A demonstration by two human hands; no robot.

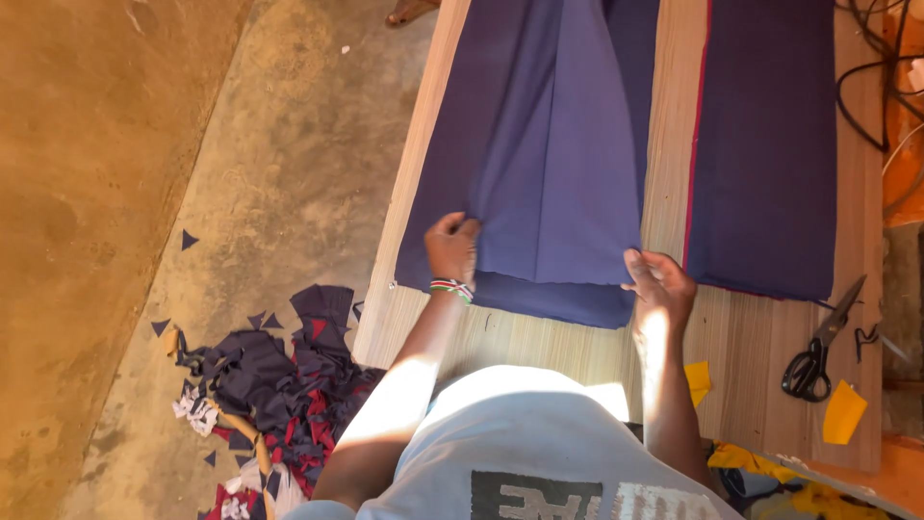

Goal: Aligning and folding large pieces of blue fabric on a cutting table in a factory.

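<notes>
A folded purple cloth (553, 164) lies lengthwise on a wooden table (741, 337). My left hand (452, 248), with a beaded band at the wrist, pinches the near left corner of the cloth's upper layer. On the near right corner of that same layer rests my right hand (659, 281), gripping its edge. A darker bottom layer sticks out below both hands.
A second dark purple cloth with a red edge (765, 144) lies to the right. Black scissors (818, 351) and yellow scraps (844, 411) sit near the table's right front. Cables (871, 77) run at the far right. Fabric offcuts (279, 385) litter the dirt floor to the left.
</notes>
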